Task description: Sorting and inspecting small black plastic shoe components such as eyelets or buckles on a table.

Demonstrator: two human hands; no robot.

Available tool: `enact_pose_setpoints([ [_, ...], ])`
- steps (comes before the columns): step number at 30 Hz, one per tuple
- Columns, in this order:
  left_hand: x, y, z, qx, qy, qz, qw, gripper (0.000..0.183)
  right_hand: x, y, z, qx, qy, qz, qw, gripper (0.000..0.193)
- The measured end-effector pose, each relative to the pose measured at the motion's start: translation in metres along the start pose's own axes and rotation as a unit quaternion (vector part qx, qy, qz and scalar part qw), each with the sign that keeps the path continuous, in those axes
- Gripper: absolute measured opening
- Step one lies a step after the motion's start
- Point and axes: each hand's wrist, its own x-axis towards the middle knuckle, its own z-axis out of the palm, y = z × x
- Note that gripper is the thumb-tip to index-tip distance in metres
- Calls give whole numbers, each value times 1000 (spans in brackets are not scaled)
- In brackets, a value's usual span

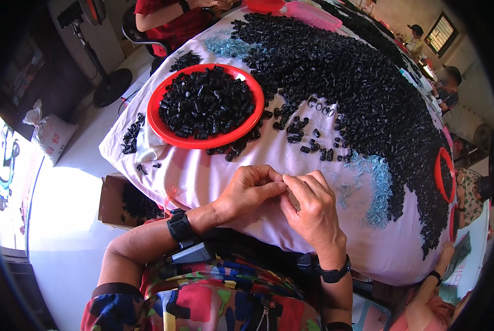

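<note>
My left hand (pixel 250 190) and my right hand (pixel 315 209) meet fingertip to fingertip above the near edge of the table. Both are closed in a pinch; whatever they hold between them is too small to make out. Just beyond them lie loose short black plastic pieces (pixel 298 129), shaped like small cylinders. To the right of my right hand is a scatter of thin, clear bluish pieces (pixel 376 193). A red round tray (pixel 154 118), heaped with black pieces (pixel 200 102), stands beyond my left hand.
A pale pink cloth (pixel 203 171) covers the table, with a large heap of black pieces (pixel 335 60) across it. A cardboard box (pixel 110 201) sits below the left edge. Co-workers sit around the table, one in red (pixel 175 27). A fan stand (pixel 112 87) is at the left.
</note>
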Motion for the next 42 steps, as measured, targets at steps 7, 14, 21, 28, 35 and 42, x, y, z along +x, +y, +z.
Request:
enact_pose_setpoints([
  [7,-3,10,-2,-60,2,-37,998,18,5,-4,-5,63,10,53,997,38],
  [14,-4,10,-13,-96,-54,-70,991,18,2,9,-8,153,-13,78,985,28],
  [21,-3,15,-14,-121,-90,-105,983,25,-1,17,-11,171,17,60,983,28],
  [28,-3,14,-15,-96,-101,-109,984,20,3,10,-10,138,18,22,990,31],
  [35,0,1,-15,-101,-105,-66,987,17,2,9,-13,203,-8,77,976,21],
  [42,1,-1,-14,-84,-96,-30,991,16,0,8,-10,200,-5,150,968,22],
])
